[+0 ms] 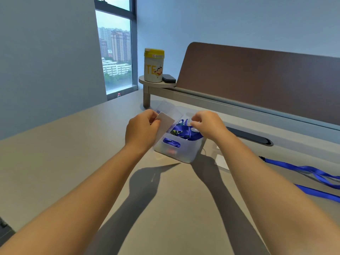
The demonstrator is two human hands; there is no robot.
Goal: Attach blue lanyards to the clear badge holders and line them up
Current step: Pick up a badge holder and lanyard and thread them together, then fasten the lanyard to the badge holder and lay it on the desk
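Observation:
A translucent white bin (184, 153) stands on the desk, filled with tangled blue lanyards (184, 130). My left hand (141, 129) holds a clear badge holder (169, 111) with a white card (164, 124) in it, just above the bin's left edge. My right hand (207, 124) hovers over the bin's right side with fingers pinched together; whether it grips a lanyard clip I cannot tell. More blue lanyards (309, 173) lie stretched on the desk at the right, beside a badge holder (221, 161) partly hidden by my right forearm.
A yellow-lidded canister (153, 66) and a black case (168, 78) sit on a small raised shelf at the back. A brown divider panel (257, 80) runs along the desk's far edge, with a dark cable slot (252, 138) in front. A window is at the back left.

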